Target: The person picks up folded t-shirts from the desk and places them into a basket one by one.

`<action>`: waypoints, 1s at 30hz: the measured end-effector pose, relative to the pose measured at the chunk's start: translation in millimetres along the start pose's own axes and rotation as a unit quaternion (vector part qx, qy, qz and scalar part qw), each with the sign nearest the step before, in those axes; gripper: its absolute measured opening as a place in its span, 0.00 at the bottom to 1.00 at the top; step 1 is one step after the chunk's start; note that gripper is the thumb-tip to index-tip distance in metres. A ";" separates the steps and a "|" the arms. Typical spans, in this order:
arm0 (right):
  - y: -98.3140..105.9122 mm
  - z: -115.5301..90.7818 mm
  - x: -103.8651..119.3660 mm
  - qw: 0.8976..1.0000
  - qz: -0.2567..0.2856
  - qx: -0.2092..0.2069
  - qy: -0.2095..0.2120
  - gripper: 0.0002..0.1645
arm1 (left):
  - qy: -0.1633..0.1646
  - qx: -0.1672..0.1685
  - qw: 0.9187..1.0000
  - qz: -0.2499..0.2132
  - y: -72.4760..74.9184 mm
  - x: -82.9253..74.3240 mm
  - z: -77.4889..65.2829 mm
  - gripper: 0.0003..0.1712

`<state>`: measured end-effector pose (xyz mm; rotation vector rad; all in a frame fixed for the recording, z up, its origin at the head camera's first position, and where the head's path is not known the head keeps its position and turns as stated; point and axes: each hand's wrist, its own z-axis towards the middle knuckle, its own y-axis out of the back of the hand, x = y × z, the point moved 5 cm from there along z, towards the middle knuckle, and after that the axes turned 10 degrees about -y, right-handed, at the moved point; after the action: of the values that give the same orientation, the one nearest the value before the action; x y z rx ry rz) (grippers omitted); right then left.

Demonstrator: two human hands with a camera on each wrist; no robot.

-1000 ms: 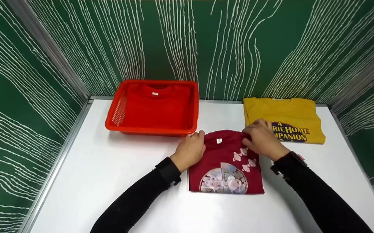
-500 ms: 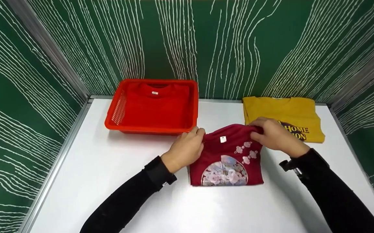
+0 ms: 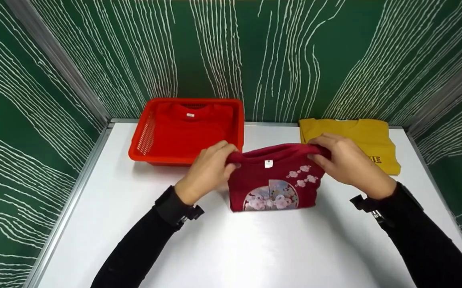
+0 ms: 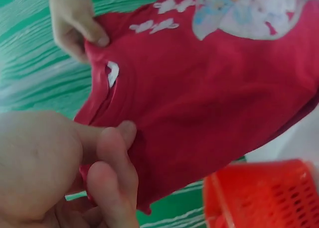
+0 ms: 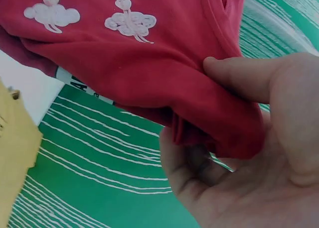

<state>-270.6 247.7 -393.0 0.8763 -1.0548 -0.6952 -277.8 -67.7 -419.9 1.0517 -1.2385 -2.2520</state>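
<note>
A folded dark red T-shirt (image 3: 255, 176) with a floral fan print and a white neck label hangs between both hands in the head view. My left hand (image 3: 211, 168) pinches its upper left corner, thumb in front. At the upper right corner my right hand (image 3: 347, 162) grips the cloth between thumb and fingers. In the left wrist view the left thumb and fingers (image 4: 117, 148) hold the shirt (image 4: 199, 88) beside the collar. The right wrist view shows the right thumb lying on the shirt (image 5: 149, 73), with curled fingers behind the folded layers.
A red plastic basket (image 3: 135, 152) stands at the back left of the white table (image 3: 271, 248), with a folded red shirt (image 3: 191, 136) inside. At the back right lies a folded yellow shirt (image 3: 359, 140), partly covered by the right hand. Green walls with white lines enclose the table.
Both hands have lifted the dark red T-shirt's collar end up and away from the table. Its lower edge has moved toward the back, and the left hand has shifted slightly left.
</note>
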 end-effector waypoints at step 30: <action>-15.0 61.9 80.0 0.999 0.005 -0.034 0.037 0.08 | 0.048 -0.166 0.984 -0.035 128.1 62.2 -41.1 0.11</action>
<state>-301.8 157.3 -356.8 0.8311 -0.9641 -0.6810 -292.5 -199.6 -353.9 1.0719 -0.7617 -2.3233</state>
